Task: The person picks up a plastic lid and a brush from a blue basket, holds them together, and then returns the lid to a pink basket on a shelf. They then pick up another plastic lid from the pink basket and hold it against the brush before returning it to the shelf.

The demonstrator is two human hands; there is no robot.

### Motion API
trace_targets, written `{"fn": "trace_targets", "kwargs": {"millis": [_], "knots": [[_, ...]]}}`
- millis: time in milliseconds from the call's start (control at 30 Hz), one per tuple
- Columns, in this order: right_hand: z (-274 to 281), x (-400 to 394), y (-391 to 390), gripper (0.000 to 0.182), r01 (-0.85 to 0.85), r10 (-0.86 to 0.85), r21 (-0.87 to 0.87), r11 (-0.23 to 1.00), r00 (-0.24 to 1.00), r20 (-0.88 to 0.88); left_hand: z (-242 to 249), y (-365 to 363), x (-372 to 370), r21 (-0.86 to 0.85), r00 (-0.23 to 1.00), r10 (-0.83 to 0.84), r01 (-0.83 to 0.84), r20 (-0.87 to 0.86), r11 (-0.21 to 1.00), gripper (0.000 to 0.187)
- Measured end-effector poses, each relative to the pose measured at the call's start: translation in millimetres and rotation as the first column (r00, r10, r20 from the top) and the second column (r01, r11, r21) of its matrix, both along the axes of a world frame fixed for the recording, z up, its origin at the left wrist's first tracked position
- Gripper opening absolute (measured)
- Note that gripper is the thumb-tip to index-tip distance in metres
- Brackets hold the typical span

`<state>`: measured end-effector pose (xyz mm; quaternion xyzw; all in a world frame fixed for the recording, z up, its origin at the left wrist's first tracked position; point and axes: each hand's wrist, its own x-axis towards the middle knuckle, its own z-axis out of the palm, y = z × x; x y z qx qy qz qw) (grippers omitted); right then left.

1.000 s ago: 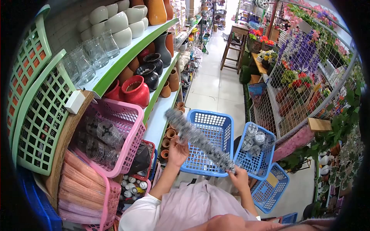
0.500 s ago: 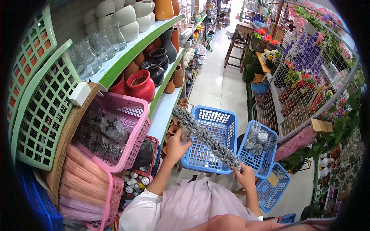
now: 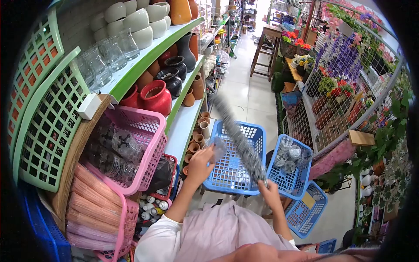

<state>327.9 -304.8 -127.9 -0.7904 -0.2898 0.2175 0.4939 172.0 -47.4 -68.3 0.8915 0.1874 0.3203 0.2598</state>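
Duster (image 3: 238,139) pinched at one end by right hand (image 3: 269,192), clear object (image 3: 219,149) clasped in left hand (image 3: 200,167), blue basket (image 3: 231,190) below.

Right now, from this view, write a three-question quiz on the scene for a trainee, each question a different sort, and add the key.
1. Which hand grips the fuzzy grey stick?
2. True or false: the red pot stands lower than the clear glass vases.
3. What colour is the basket directly behind the stick in the picture? A) pink, B) blue, C) green.

Key:
1. The right hand, at the stick's lower end.
2. True.
3. B.
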Motion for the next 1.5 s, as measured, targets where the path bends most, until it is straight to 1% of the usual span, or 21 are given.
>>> {"fn": "trace_targets", "kwargs": {"millis": [67, 133, 267, 333, 400, 433, 467, 500, 533, 567, 667, 733, 800, 867, 900, 967, 1133, 1200, 1267, 1400, 1500], "knots": [[8, -12, 34, 0.030, 0.177, -0.106, 0.180, 0.968, 0.932, -0.345, -8, -2, 3, 0.077, 0.995, -0.097, 0.097, -0.010, 0.992, 0.027], [41, -16, 60, 0.025, 0.177, 0.008, 0.244, 0.953, 0.793, -0.609, -4, -10, 8, 0.275, 0.962, -0.272, 0.268, -0.026, 0.923, 0.023], [53, -16, 91, 0.025, 0.271, -0.025, 0.297, 0.916, 0.776, -0.630, -10, -33, 9, 0.285, 0.938, -0.345, 0.333, -0.008, 0.899, 0.015], [53, -14, 93, 0.023, 0.164, 0.053, 0.309, 0.937, 0.806, -0.590, -15, -41, 7, 0.322, 0.944, -0.325, 0.324, -0.051, 0.890, 0.023], [54, -15, 93, 0.020, 0.210, 0.025, 0.309, 0.928, 0.790, -0.612, -25, -55, 14, -0.035, 0.961, 0.036, -0.028, 0.273, 0.999, 0.036], [52, -14, 92, 0.021, 0.238, 0.019, 0.331, 0.913, 0.787, -0.617, -42, -54, 21, -0.299, 0.921, 0.093, 0.026, 0.377, 0.954, 0.042], [51, -14, 92, 0.022, 0.263, 0.015, 0.353, 0.898, 0.783, -0.622, -58, -53, 22, -0.300, 0.920, 0.095, 0.026, 0.380, 0.954, 0.042], [52, -14, 91, 0.021, 0.268, 0.005, 0.359, 0.894, 0.795, -0.606, -63, -54, 21, -0.824, 0.863, 0.181, 0.359, 0.472, 0.438, 0.040], [50, -15, 92, 0.021, 0.264, 0.007, 0.357, 0.896, 0.795, -0.606, -69, -55, 19, -0.758, 0.826, 0.317, 0.557, 0.465, -0.340, 0.040], [45, -15, 93, 0.021, 0.281, -0.047, 0.314, 0.907, 0.807, -0.589, -74, -56, 18, -0.655, 0.791, 0.227, 0.601, 0.567, -0.457, 0.041], [27, -10, 86, 0.019, 0.242, -0.076, 0.252, 0.937, 0.846, -0.527, -57, -72, 27, -0.771, 0.838, 0.086, 0.532, 0.539, -0.348, 0.041], [26, -5, 78, 0.024, 0.215, -0.113, 0.187, 0.958, 0.889, -0.445, -56, -72, 31, -0.765, 0.827, 0.073, 0.545, 0.557, -0.344, 0.040], [18, -3, 69, 0.038, 0.219, -0.189, 0.235, 0.947, 0.971, -0.143, -60, -77, 36, -0.808, 0.844, 0.084, 0.532, 0.529, -0.254, 0.040], [14, 4, 49, 0.038, 0.124, -0.149, 0.116, 0.985, 0.960, 0.236, -65, -76, 43, -0.802, 0.836, 0.104, 0.547, 0.539, -0.239, 0.039], [16, 5, 38, 0.038, 0.121, -0.148, 0.124, 0.985, 0.959, 0.243, -66, -76, 46, -0.804, 0.819, 0.136, 0.573, 0.557, -0.156, 0.038], [20, 6, 15, 0.037, -0.111, 0.142, -0.129, 0.985, 0.952, 0.272, -70, -73, 53, -0.835, 0.826, 0.155, 0.550, 0.542, -0.017, 0.038], [5, 31, -12, 0.037, 0.037, 0.009, -0.162, 0.986, 0.961, 0.275, -66, -89, 73, -0.835, 0.829, 0.152, 0.549, 0.539, -0.039, 0.039], [8, 38, -22, 0.035, -0.060, 0.094, -0.183, 0.981, 0.979, 0.183, -78, -96, 83, -0.862, 0.850, 0.166, 0.507, 0.499, -0.009, 0.040], [15, 50, -32, 0.034, -0.147, 0.191, -0.206, 0.968, 0.958, 0.216, -111, -93, 97, -0.880, 0.872, 0.150, 0.475, 0.466, -0.024, 0.042], [11, 79, -44, 0.033, -0.019, 0.101, -0.226, 0.974, 0.929, 0.355, -78, -115, 117, -0.898, 0.880, 0.176, 0.437, 0.440, 0.062, 0.042], [8, 92, -58, 0.031, -0.172, 0.259, -0.234, 0.957, 0.872, 0.416, -81, -122, 134, -0.887, 0.862, 0.222, 0.459, 0.457, 0.043, 0.041]]}}
